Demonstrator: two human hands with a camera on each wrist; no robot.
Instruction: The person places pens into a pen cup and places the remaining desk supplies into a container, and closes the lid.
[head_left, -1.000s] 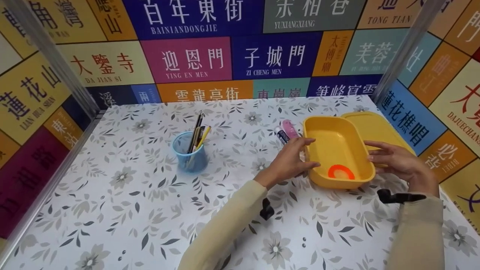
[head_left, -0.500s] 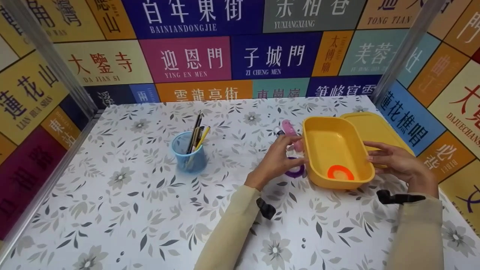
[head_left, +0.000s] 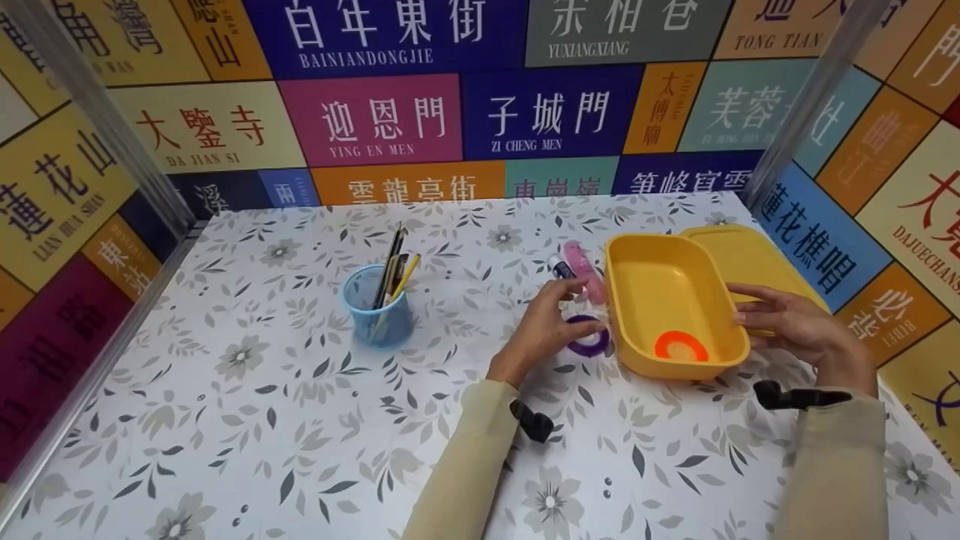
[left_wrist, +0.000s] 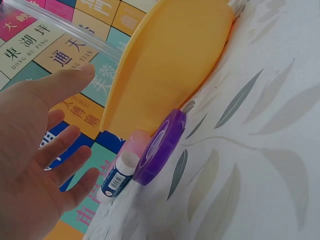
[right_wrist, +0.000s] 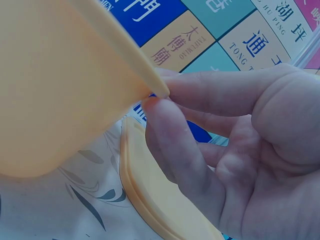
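Right grip (head_left: 799, 326) has the box (head_left: 660, 366) held by its rim toward the right edge of the tabletop (head_left: 300, 450), orange ring (head_left: 679, 335) inside, while the left grip (head_left: 536, 330) floats free beside the purple tape (left_wrist: 164, 156), glue (left_wrist: 116, 181) and pink piece (head_left: 583, 270) just beyond, lid (head_left: 757, 262) by that right edge, cup (head_left: 382, 328) further left!

The upper navy panel (head_left: 397, 39) reads 百年東街, BAINIANDONGJIE; the lower navy panel (head_left: 551, 116) 子城門, ZI CHENG MEN; the pink panel (head_left: 371, 120) 迎恩門, YING EN MEN; the cream panel (head_left: 214, 127) 大鑒寺, DA JIAN SI. The tube (left_wrist: 128, 161) bears a barcode (left_wrist: 118, 181), its print seemingly too small to read.
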